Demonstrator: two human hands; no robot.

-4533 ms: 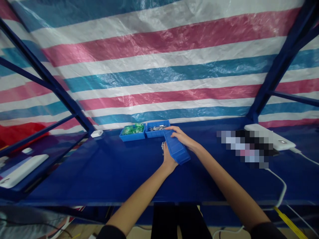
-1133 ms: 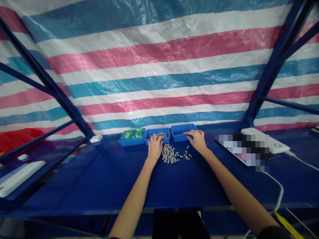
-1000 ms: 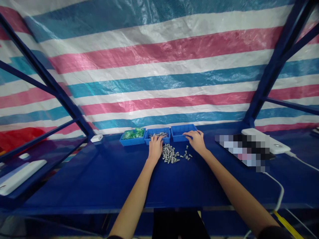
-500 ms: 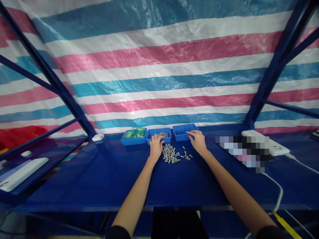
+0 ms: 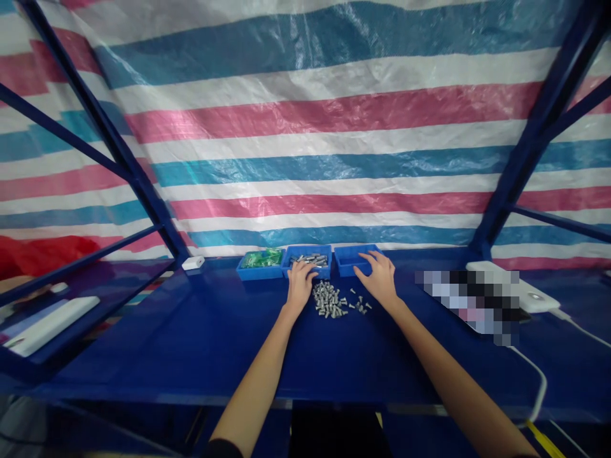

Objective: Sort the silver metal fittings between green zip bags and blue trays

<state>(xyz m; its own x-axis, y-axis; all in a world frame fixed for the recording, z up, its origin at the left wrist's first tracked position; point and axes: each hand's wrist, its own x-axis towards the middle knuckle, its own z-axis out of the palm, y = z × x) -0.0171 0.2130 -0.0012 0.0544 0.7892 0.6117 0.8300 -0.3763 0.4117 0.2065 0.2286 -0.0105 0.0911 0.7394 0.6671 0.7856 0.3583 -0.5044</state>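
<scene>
My left hand (image 5: 300,284) rests at the front edge of the middle blue bin (image 5: 307,253), its fingers bent and apart with nothing visible between them. Metal pieces (image 5: 312,260) lie inside that bin. My right hand (image 5: 380,278) is at the front of the right blue bin (image 5: 344,262), thumb and fingers spread and holding nothing I can see. Between my hands, a pile of short silver screws (image 5: 328,299) lies on the blue table. Several loose screws (image 5: 360,306) are scattered to the right of the pile, nearer my right hand.
A left blue bin (image 5: 260,272) holds green packets (image 5: 262,257). On the right lie a blurred-out device (image 5: 470,302) and a white power bank (image 5: 537,296) with a cable (image 5: 539,375). A small white box (image 5: 193,263) stands at the back left, near blue frame posts (image 5: 153,197).
My right thumb has spread away from the fingers, and that hand now gapes wider by the right bin. My left hand stays at the middle bin. The view has shifted slightly.
</scene>
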